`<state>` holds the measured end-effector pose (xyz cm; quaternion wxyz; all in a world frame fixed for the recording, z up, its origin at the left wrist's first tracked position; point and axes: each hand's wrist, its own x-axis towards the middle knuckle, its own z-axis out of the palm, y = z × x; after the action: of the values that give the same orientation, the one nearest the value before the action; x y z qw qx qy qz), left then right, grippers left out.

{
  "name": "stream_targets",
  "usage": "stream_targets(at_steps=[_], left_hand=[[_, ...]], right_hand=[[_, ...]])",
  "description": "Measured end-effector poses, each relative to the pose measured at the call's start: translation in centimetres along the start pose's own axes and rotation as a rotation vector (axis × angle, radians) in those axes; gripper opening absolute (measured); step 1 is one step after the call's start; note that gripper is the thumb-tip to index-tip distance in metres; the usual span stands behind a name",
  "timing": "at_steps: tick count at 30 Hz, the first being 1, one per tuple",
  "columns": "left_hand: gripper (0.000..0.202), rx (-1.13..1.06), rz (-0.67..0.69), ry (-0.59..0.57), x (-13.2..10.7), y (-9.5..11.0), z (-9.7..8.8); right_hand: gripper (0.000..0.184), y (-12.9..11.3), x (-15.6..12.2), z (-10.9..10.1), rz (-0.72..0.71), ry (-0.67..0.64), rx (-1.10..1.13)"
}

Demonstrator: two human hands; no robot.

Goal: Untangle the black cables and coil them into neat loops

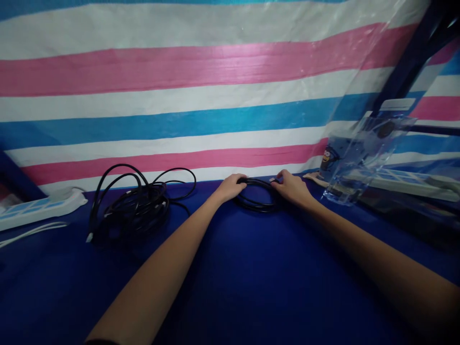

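A coiled black cable lies near the worktop's far edge, its loop longest left to right. The left hand closes its fingers on the coil's left side; the right hand pinches near a pale tip pointing left.

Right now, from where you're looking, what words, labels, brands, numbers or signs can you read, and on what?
None can be read.
Clear bag: cartoon figure at its left; any lettering too blurred.
Left power strip: any marking too small.
Coil, tangle: no legible print.
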<state>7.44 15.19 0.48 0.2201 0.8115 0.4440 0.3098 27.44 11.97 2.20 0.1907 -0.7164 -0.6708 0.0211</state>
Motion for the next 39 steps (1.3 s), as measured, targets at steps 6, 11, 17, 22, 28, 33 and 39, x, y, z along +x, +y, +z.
stream_targets(at_steps=[6, 11, 17, 22, 28, 33, 39], left_hand=[[0.041, -0.12, 0.02, 0.01, -0.7, 0.1, -0.1], [0.04, -0.18, -0.03, 0.134, -0.7, 0.4, -0.8], [0.03, -0.049, -0.054, 0.393, -2.2, 4.7, -5.2], [0.023, 0.501, 0.196, 0.274, -10.7, 7.3, -11.0], [0.045, 0.661, -0.34, 0.7, -20.6, 2.6, -15.8], [0.041, 0.605, -0.355, 0.14, -21.1, -0.5, -14.3], [0.038, 0.542, -0.414, 0.091, -19.8, 0.9, -15.2]], right_hand=[[0.036, 0.1, 0.0, -0.2, -0.035, -0.03, -0.019], [0.039, 0.5, -0.1, -0.4, -0.08, 0.027, -0.053], [0.037, 0.1, -0.7, -1.4, -0.153, 0.185, -0.048], [0.031, -2.7, -2.2, -3.3, -0.291, 0.266, 0.004], [0.023, -6.9, -7.8, -3.6, -0.592, 0.288, 0.151], [0.021, -8.3, -10.6, -1.3, -0.807, 0.194, 0.156], [0.021, -8.3, -10.5, -0.6, -0.866, 0.121, 0.184]])
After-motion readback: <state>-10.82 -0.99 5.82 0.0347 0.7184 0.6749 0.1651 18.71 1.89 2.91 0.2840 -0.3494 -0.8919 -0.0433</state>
